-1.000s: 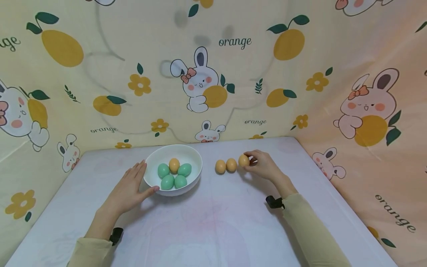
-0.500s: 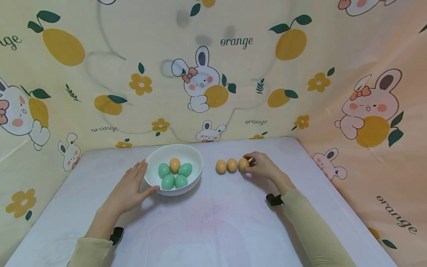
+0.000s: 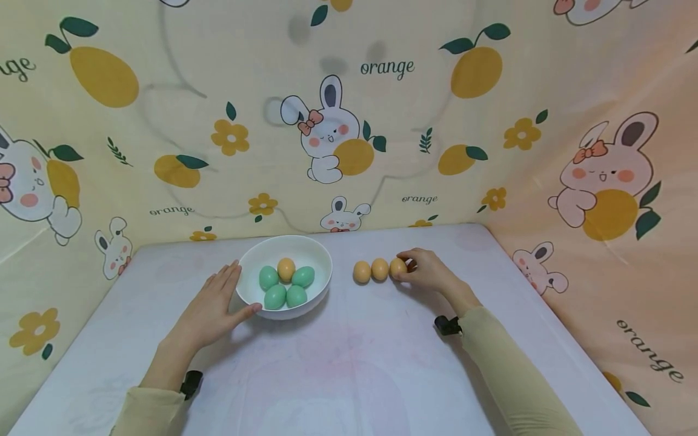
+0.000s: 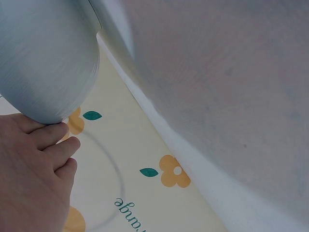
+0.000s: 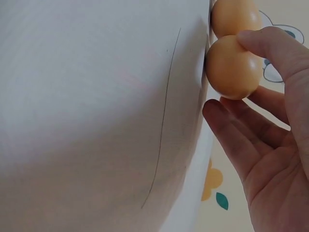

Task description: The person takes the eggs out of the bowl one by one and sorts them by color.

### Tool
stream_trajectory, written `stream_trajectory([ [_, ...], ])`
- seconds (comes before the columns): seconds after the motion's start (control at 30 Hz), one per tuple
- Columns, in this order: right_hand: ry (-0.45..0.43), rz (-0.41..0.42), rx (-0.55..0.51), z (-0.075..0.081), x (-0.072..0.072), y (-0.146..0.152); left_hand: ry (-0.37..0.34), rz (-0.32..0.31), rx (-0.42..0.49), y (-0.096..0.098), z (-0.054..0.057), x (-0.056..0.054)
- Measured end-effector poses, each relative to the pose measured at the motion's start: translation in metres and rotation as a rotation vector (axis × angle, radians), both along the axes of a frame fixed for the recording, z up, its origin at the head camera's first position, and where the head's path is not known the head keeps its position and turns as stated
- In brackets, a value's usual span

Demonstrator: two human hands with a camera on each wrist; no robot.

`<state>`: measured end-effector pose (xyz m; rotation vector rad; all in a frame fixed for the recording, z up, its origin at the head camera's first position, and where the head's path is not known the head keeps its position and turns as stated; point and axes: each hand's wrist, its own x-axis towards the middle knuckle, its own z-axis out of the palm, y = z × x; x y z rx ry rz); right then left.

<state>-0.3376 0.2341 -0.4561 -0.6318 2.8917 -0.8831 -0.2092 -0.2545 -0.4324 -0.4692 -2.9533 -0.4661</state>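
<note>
My left hand [image 3: 215,309] rests against the left side of a white bowl [image 3: 322,289], its fingers straight along the outer wall and the thumb at the near rim. Inside the bowl lie several green eggs [image 3: 275,297] and one brown egg [image 3: 286,270]. To the right of it, three brown eggs line up on the table. My right hand [image 3: 431,272] pinches the rightmost egg [image 3: 398,269] between thumb and fingers. In the right wrist view this egg [image 5: 231,70] sits right against its neighbour [image 5: 236,17]. The leftmost egg [image 3: 362,272] is nearest the bowl.
A white cloth covers the table [image 3: 327,369]. Behind and at both sides rises a cream curtain [image 3: 245,91] printed with rabbits and oranges. A black wrist device [image 3: 448,326] is on the right wrist, another device [image 3: 191,384] on the left.
My right hand has lowered the held egg slightly and brought it beside the other two in the row. The left hand has stayed at the bowl.
</note>
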Motion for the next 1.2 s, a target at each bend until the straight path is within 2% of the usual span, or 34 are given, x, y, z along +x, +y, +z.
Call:
stream_trajectory([
  [0.63, -0.013, -0.012, -0.001, 0.001, 0.002, 0.001, 0.008, -0.001, 0.009, 0.0, -0.001, 0.001],
  [0.97, 0.053, 0.007, -0.044, 0.013, 0.008, -0.003, 0.007, -0.002, 0.012, 0.0, -0.002, 0.0],
  [1.2, 0.161, 0.047, -0.073, 0.027, 0.009, -0.02, 0.011, -0.003, 0.008, -0.001, -0.004, -0.001],
])
